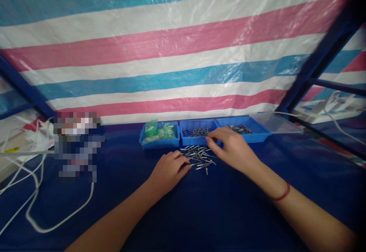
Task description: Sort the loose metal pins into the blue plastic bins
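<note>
A heap of small metal pins [200, 156] lies on the dark blue table cover, just in front of three blue trays. My left hand [169, 170] rests at the left edge of the heap, fingers curled, tips touching the pins. My right hand [232, 148] reaches over the heap's right side, its fingers bent and pinched together near the front wall of the middle tray [198, 140]. What the fingers hold is too small to make out. A red string circles my right wrist.
The left tray [160, 142] holds green bagged parts, the middle and right tray [259, 134] hold more metal pins. White cables [37, 191] loop at the left. A striped tarp forms the back wall, with blue frame bars at both sides.
</note>
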{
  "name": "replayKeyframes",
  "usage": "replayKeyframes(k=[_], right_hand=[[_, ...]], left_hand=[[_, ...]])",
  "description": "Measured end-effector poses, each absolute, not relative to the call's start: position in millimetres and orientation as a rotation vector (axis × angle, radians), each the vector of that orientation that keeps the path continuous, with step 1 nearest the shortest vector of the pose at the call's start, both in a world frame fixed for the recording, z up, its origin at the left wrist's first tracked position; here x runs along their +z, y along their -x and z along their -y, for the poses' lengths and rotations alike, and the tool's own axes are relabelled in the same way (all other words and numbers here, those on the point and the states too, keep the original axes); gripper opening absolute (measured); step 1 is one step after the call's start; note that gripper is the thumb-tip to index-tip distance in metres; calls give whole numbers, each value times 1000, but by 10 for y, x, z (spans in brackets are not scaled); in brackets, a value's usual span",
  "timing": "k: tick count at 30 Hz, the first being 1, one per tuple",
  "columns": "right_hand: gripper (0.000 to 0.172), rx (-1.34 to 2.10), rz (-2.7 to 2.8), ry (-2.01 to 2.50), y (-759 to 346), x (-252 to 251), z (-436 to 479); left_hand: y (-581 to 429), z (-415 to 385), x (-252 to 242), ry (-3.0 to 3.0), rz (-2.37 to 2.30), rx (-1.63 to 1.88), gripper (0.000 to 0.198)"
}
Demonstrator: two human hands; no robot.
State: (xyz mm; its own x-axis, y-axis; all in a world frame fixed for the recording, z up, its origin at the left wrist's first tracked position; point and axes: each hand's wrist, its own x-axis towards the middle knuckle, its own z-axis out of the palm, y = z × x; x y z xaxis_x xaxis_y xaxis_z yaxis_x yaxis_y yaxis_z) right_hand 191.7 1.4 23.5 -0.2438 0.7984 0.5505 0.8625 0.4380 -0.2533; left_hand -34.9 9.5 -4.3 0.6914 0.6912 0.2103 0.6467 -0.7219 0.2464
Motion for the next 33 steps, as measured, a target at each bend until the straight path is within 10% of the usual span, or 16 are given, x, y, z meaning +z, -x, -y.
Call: replayKeyframes(k=[33], right_hand=[[17, 757, 1738, 1018, -1614, 38, 3]], left_hand=[[252, -27, -65, -2091, -958, 861, 19]])
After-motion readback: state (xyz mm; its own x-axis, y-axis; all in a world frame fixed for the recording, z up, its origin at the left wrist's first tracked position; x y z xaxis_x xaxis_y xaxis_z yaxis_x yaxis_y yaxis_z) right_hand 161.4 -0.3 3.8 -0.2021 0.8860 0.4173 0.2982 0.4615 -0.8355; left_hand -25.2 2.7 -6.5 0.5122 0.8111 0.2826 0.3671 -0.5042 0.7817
